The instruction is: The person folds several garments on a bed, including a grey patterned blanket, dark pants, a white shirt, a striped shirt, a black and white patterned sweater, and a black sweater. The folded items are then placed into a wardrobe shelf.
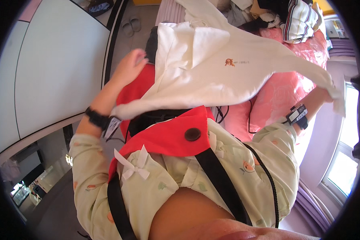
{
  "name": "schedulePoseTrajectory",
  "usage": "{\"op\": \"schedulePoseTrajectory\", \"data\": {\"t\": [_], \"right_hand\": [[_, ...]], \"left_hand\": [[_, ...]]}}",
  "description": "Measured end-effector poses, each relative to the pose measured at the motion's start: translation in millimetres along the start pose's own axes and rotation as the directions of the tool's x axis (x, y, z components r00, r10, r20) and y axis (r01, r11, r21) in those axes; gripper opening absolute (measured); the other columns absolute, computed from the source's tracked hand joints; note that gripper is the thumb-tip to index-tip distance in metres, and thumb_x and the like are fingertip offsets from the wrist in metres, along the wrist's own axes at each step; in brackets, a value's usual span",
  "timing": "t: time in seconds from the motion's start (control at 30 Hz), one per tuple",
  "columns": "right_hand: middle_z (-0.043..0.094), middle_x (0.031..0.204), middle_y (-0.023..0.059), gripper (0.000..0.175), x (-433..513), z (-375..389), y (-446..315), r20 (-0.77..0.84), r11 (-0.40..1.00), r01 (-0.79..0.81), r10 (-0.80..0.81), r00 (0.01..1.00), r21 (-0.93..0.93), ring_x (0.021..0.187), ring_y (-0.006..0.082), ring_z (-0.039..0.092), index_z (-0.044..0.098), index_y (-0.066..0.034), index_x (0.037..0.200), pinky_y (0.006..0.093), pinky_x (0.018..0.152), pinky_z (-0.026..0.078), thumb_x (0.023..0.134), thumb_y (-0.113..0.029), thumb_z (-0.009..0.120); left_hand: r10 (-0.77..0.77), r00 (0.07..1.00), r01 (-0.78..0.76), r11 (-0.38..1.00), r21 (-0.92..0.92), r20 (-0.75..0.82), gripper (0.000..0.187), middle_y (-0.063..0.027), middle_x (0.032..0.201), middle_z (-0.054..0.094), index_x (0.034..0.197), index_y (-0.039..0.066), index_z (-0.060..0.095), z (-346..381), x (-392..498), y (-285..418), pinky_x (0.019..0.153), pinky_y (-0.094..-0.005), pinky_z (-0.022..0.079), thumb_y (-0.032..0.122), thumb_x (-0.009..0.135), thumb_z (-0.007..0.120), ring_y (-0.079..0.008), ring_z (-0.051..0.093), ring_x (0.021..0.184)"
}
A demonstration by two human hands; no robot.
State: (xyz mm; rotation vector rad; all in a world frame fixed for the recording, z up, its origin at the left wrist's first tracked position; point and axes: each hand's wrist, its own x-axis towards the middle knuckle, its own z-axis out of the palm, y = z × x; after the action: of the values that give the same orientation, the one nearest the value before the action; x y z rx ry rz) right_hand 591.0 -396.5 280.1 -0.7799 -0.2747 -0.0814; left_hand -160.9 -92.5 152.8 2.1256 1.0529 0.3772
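A white hooded sweatshirt [210,78] is stretched out in front of me, with a small printed figure and writing on it. Its hood [180,45] lies towards the left, flattened. At the far right my right hand [324,94] grips the end of one sleeve [303,67], and the cuff hangs past my fingers. My left hand [133,64] is raised left of the hood, fingers apart and slightly blurred, holding nothing. A narrow end of the white cloth [123,111] crosses near my left wrist. Both wrists carry dark straps with small devices.
Pink bedding [288,90] lies beneath and right of the sweatshirt. Piled clothes, including a striped garment [300,22], sit at the back right. White cabinet panels [63,60] stand at left, with grey slippers [132,25] on the floor beyond. A black cable [250,120] hangs against the bed.
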Motion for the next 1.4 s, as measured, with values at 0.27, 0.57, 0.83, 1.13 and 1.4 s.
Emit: {"op": "schedulePoseTrajectory", "data": {"t": [0.27,0.57,0.83,1.13,1.4], "right_hand": [[0.059,0.105,0.0128,0.058,-18,-27,-22,-0.106,0.994,-0.088,0.095,0.99,0.072,0.1,0.0355,0.057,0.058,-0.0048,0.101,0.0555,0.086,0.044,0.07,-0.054,0.058],[0.06,0.102,0.0101,0.041,-49,4,-24,-0.122,0.987,-0.16,0.162,0.979,0.026,0.098,0.0275,0.057,0.056,-0.0076,0.106,0.0464,0.084,0.046,0.083,-0.041,0.05],[0.063,0.094,0.0107,0.039,-122,118,32,0.237,0.988,-0.135,0.149,0.96,-0.076,0.091,0.0247,0.059,0.059,-0.004,0.104,0.0411,0.08,0.047,0.085,-0.037,0.051],[0.066,0.086,0.0115,0.037,-363,184,214,0.496,0.61,-0.104,0.722,0.483,-0.786,0.083,0.0216,0.061,0.063,0.0001,0.102,0.0351,0.075,0.048,0.087,-0.032,0.053],[0.065,0.096,0.022,0.029,-461,149,240,0.7,0.536,0.477,0.655,0.285,-0.697,0.09,0.0359,0.063,0.068,-0.0093,0.096,0.0425,0.08,0.05,0.08,-0.033,0.063]], "left_hand": [[0.121,0.942,-0.251,0.873,0.419,0.312,0.084,-0.0205,0.151,0.019,0.142,0.009,0.032,159,83,55,0.112,-0.0474,0.021,0.039,0.074,0.072,-0.0503,0.016,0.136],[-0.109,0.973,0.205,0.018,-0.979,0.202,0.035,-0.0126,0.109,0.063,0.116,0.0,0.057,87,107,1,0.093,-0.0403,0.045,0.025,0.092,0.052,-0.0272,0.059,0.103],[-0.669,0.739,-0.434,-0.391,-0.812,-0.073,0.043,-0.0145,0.128,0.054,0.123,0.001,0.051,-28,7,-94,0.106,-0.0457,0.035,0.014,0.083,0.051,-0.0319,0.049,0.121],[-0.778,0.573,-0.514,-0.096,-0.852,-0.259,0.044,-0.0168,0.139,0.043,0.132,0.0,0.042,-40,-21,-102,0.111,-0.0524,0.026,0.023,0.094,0.044,-0.0352,0.037,0.131],[-0.76,0.607,-0.44,-0.079,-0.895,-0.232,0.042,-0.0164,0.136,0.047,0.131,0.001,0.044,-44,-48,-110,0.108,-0.0555,0.03,0.017,0.093,0.049,-0.0346,0.042,0.128]]}}
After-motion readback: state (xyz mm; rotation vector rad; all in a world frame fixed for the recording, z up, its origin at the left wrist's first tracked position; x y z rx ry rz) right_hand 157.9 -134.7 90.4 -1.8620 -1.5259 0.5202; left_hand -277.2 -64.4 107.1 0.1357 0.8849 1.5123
